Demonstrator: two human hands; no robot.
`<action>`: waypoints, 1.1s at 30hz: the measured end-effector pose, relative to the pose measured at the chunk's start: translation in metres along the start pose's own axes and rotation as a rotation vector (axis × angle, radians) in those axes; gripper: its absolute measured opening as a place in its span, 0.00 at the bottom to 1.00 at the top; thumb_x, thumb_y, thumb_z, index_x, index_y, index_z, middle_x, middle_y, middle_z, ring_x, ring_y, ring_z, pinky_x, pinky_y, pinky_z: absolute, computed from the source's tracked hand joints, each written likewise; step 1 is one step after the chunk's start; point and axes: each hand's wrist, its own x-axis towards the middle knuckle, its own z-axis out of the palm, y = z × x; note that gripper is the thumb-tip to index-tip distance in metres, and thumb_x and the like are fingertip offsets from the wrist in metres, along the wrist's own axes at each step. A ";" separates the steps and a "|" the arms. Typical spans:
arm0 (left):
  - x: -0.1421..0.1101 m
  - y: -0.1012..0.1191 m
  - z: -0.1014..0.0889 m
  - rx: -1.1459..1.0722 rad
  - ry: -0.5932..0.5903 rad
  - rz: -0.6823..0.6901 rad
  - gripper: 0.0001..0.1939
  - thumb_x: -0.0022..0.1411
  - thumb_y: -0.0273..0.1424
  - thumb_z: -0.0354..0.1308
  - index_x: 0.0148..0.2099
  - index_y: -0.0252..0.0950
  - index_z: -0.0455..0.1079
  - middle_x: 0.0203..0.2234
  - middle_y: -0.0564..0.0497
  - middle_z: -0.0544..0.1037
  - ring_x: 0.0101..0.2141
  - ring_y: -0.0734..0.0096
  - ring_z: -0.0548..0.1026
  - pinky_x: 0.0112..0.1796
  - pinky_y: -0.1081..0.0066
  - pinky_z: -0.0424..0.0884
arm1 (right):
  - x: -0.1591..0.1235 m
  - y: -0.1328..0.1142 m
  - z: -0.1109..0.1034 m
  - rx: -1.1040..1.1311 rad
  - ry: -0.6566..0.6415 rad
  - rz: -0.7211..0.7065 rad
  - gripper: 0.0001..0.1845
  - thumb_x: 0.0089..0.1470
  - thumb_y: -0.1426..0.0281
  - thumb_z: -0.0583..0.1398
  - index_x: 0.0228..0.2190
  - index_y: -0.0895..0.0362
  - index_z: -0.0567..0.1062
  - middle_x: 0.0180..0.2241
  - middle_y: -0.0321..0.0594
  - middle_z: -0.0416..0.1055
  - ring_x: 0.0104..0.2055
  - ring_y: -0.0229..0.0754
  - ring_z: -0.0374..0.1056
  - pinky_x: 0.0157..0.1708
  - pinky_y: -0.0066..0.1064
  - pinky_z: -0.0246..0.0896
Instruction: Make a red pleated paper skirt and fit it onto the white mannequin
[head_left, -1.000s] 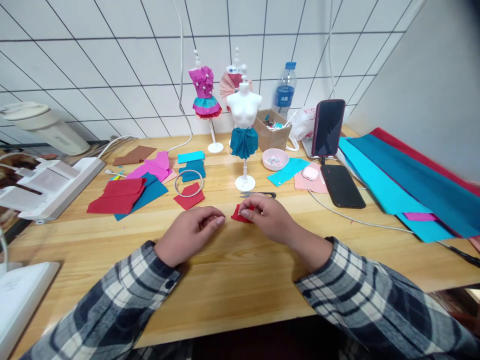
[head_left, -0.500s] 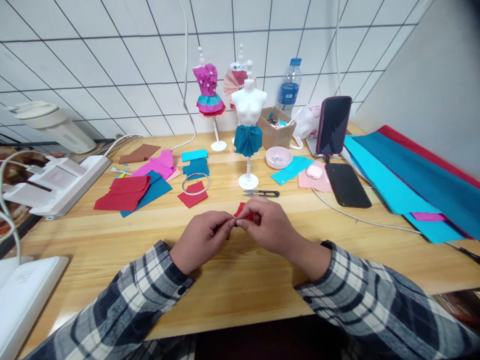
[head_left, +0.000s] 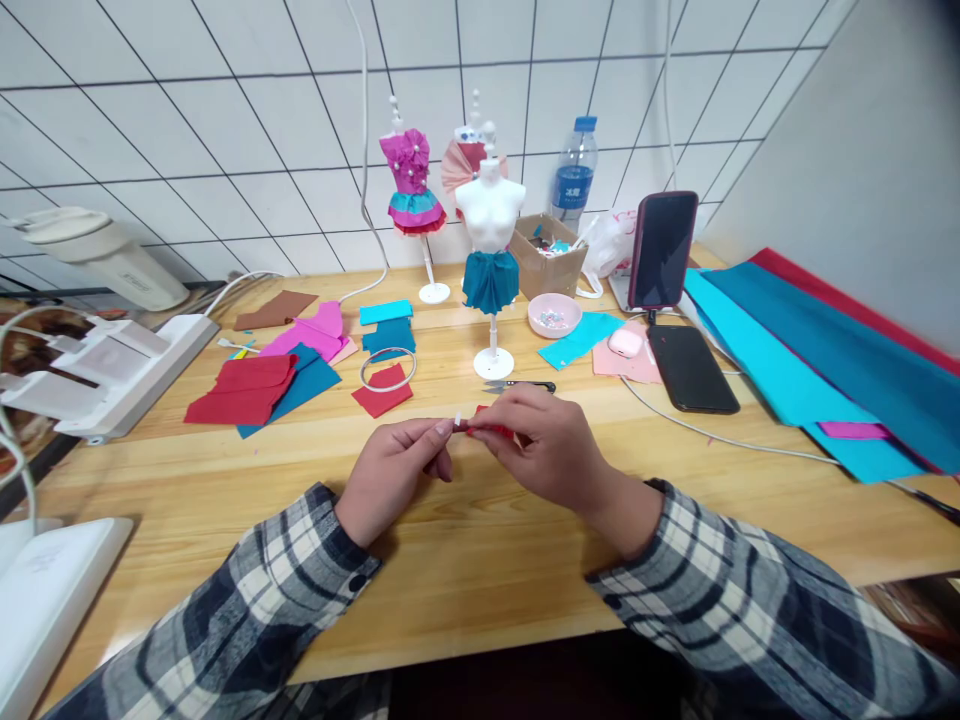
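Observation:
Between my two hands is a small piece of red crepe paper (head_left: 460,427), partly covered by the fingers. My left hand (head_left: 396,468) pinches its left end between thumb and forefinger, where a tiny white bit shows that I cannot make out. Thumb and fingers of my right hand (head_left: 546,442) are closed on the right part of the paper. Just beyond the right hand lie thread snips (head_left: 529,386). Behind them stands a small white dress form (head_left: 491,210) wearing a teal crepe skirt (head_left: 490,281).
Left of the dress form, a silver ring (head_left: 388,370) lies over red paper, with more coloured sheets (head_left: 241,388) beyond. To the right are a pink bowl of beads (head_left: 555,315), a cardboard box (head_left: 550,268), a phone (head_left: 694,368) and long crepe sheets (head_left: 825,350).
My hands have drawn slightly apart, with the left shifting left. More of the red paper and a small white bit now show between the fingertips. The camera view has shifted slightly.

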 end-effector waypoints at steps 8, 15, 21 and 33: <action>-0.005 -0.003 0.003 -0.116 -0.064 0.011 0.19 0.61 0.43 0.56 0.36 0.32 0.78 0.19 0.49 0.77 0.23 0.72 0.70 0.26 0.73 0.68 | -0.006 -0.001 0.006 -0.223 -0.141 -0.043 0.13 0.64 0.66 0.54 0.37 0.53 0.79 0.36 0.40 0.77 0.37 0.38 0.71 0.34 0.30 0.62; -0.007 -0.003 0.007 0.147 -0.001 0.109 0.13 0.61 0.36 0.56 0.38 0.34 0.79 0.19 0.53 0.77 0.22 0.75 0.71 0.27 0.76 0.67 | -0.005 -0.006 0.004 -0.297 -0.172 -0.012 0.12 0.60 0.68 0.56 0.32 0.55 0.79 0.32 0.39 0.76 0.32 0.38 0.70 0.28 0.30 0.55; -0.007 0.001 0.009 0.275 0.105 0.183 0.11 0.60 0.35 0.58 0.33 0.35 0.78 0.19 0.54 0.78 0.21 0.75 0.73 0.25 0.77 0.67 | -0.003 -0.008 0.013 -0.015 -0.066 0.192 0.05 0.53 0.72 0.62 0.27 0.55 0.78 0.26 0.34 0.73 0.28 0.35 0.66 0.27 0.27 0.57; -0.008 -0.003 0.005 0.150 0.126 0.177 0.11 0.58 0.35 0.60 0.29 0.32 0.76 0.18 0.53 0.76 0.20 0.76 0.72 0.24 0.78 0.66 | -0.006 -0.011 0.015 0.106 -0.082 0.163 0.06 0.55 0.76 0.61 0.32 0.57 0.80 0.28 0.36 0.72 0.29 0.35 0.65 0.29 0.27 0.58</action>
